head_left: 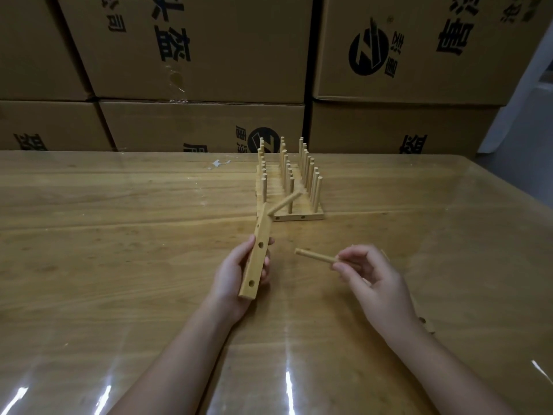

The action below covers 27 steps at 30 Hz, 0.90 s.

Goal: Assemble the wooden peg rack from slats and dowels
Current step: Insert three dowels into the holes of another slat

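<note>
left grip (239,272) clamped on slat (256,265), tilted over bench (119,235), w/ one peg (284,203) in its far end. right grip (374,280) pinches loose dowel (314,255) nr slat, not touching. built racks (299,215) behind.

Pale honey-yellow wood all over the rack (288,187). Same light yellow on the slat (258,253) in front of the rack, with dark round holes along it. Slightly more tan on the dowel (314,255) in front and to the right of the rack. Under the rack, warm brown table (119,235) with long darker grain lines and white glare streaks. Behind the rack, brown cardboard boxes (194,49) with black printed characters and a round black logo (372,52). Left of the rack, white scraps (220,163).
</note>
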Tool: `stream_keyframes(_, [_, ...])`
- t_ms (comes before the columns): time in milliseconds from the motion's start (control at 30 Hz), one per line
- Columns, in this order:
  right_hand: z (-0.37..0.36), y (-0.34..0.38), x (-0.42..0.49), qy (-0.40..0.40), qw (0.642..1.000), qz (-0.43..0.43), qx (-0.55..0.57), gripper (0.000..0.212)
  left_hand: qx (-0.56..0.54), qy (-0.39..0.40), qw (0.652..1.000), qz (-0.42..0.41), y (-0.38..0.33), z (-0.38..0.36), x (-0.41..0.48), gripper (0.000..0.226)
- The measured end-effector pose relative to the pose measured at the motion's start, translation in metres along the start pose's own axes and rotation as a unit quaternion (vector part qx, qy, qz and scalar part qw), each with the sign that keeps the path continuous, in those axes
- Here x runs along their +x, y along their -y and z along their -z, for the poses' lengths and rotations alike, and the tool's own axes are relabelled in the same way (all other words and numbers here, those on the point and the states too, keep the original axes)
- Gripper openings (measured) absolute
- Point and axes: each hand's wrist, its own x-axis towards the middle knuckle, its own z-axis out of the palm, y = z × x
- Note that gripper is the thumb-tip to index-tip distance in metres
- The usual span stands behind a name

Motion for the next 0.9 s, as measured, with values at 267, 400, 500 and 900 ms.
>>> stream_keyframes(267, [-0.004, 0.008, -0.004, 0.071, 0.995, 0.045, -0.047, 0.029, -0.001, 0.152, 0.988, 0.011, 0.002, -0.005, -0.01, 0.032])
stream_keyframes(400, [-0.002, 0.009, -0.002, 0.085, 0.989, 0.085, -0.088, 0.024, 0.006, 0.152, 0.988, 0.007, 0.002, -0.007, -0.011, 0.035])
stream_keyframes(500, [-0.002, 0.007, -0.002, 0.096, 0.985, 0.091, -0.109, 0.023, 0.015, 0.144, 0.989, -0.003, 0.003, -0.006, -0.01, 0.032])
stream_keyframes(900, [0.0, 0.01, 0.0, 0.052, 0.966, 0.176, -0.181, 0.022, 0.066, 0.154, 0.986, -0.021, 0.003, -0.006, -0.01, 0.018])
